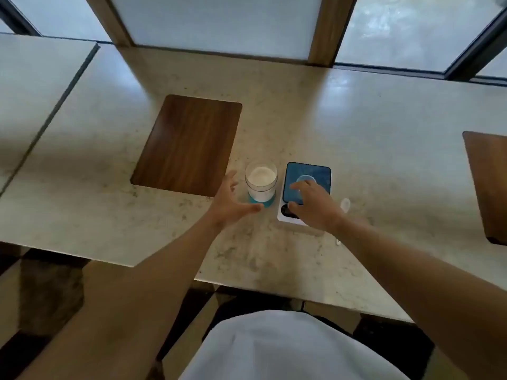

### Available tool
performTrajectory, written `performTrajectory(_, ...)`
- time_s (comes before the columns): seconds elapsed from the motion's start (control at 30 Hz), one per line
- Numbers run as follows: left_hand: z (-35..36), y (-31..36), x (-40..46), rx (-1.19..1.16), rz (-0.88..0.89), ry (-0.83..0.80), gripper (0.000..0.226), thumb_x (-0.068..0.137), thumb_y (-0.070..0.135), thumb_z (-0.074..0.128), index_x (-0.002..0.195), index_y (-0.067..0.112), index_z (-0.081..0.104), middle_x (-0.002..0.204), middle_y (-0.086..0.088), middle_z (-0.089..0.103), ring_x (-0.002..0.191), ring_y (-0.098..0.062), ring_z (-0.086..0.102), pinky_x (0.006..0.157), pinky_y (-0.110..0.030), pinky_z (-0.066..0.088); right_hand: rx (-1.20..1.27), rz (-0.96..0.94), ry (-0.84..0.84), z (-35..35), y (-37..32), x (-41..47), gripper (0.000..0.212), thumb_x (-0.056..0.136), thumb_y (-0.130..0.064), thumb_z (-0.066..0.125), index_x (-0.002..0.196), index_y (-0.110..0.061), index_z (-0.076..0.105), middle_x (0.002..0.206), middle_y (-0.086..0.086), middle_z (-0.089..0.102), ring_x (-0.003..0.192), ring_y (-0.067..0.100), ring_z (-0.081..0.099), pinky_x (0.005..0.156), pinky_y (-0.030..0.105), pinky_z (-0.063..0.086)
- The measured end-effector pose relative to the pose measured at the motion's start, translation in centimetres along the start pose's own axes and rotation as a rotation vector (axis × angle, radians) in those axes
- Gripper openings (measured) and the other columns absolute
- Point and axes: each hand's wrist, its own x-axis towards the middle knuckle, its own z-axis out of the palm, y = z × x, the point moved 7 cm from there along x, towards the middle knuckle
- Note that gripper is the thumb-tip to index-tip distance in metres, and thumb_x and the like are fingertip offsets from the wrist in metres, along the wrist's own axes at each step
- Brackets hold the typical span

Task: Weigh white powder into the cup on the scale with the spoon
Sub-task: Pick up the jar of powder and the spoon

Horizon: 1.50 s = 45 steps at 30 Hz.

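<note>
A clear jar (261, 185) holding white powder stands on a teal base near the middle of the stone counter. Just right of it lies a small scale (308, 187) with a dark blue platform and a white body. A small clear cup (306, 179) sits on the platform, partly hidden by my fingers. My right hand (312, 204) reaches over the scale, fingers spread, thumb near the scale's dark display. My left hand (233, 200) is open just left of the jar, not touching it. A white plastic spoon (345, 205) lies right of the scale, its handle hidden behind my right wrist.
A dark wooden board (189, 144) is set into the counter (384, 133) left of the jar. Another wooden board (488, 185) sits at the right edge. Frosted windows with wooden posts run along the back. The counter's front edge is close to my body.
</note>
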Motion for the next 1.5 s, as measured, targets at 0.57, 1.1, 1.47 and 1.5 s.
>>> performTrajectory(0.57, 2.4, 1.4, 4.2, -0.019, 0.296, -0.08, 0.095, 0.055, 0.037, 0.094, 0.133, 0.032, 0.041, 0.125, 0.023, 0.051, 0.112, 0.006, 0.049, 0.085, -0.007, 0.04, 0.102, 0.107, 0.101, 1.0, 1.9, 1.9, 0.022, 0.092, -0.018, 0.058, 0.112, -0.02, 0.068, 0.092, -0.01, 0.06, 0.079, 0.008, 0.059, 0.068, 0.019, 0.044)
performTrajectory(1.1, 3.3, 1.5, 4.4, -0.066, 0.398, 0.103, 0.09, 0.054, 0.057, 0.089, 0.129, 0.039, 0.043, 0.122, 0.023, 0.052, 0.112, -0.006, 0.053, 0.09, -0.018, 0.045, 0.073, 0.079, 0.067, 0.5, 3.6, 3.7, 0.02, 0.094, -0.017, 0.058, 0.103, -0.021, 0.075, 0.086, -0.013, 0.064, 0.071, 0.001, 0.058, 0.066, 0.014, 0.042)
performTrajectory(1.47, 4.1, 1.2, 5.0, -0.022, 0.386, 0.114, 0.082, 0.061, 0.054, 0.085, 0.126, 0.056, 0.034, 0.122, 0.034, 0.048, 0.109, 0.004, 0.051, 0.087, -0.008, 0.039, 0.087, -0.02, 0.096, 0.5, 1.4, 4.9, 0.019, 0.09, -0.013, 0.055, 0.09, -0.023, 0.072, 0.075, -0.026, 0.057, 0.075, -0.01, 0.057, 0.06, 0.004, 0.037)
performTrajectory(1.5, 4.0, 1.2, 5.0, -0.026, 0.384, 0.114, 0.082, 0.062, 0.056, 0.084, 0.127, 0.056, 0.034, 0.122, 0.035, 0.047, 0.109, 0.005, 0.05, 0.087, -0.008, 0.039, 0.085, -0.027, 0.094, 0.4, 1.3, 5.0, 0.019, 0.089, -0.013, 0.055, 0.09, -0.023, 0.071, 0.075, -0.027, 0.055, 0.075, -0.011, 0.057, 0.059, 0.004, 0.037)
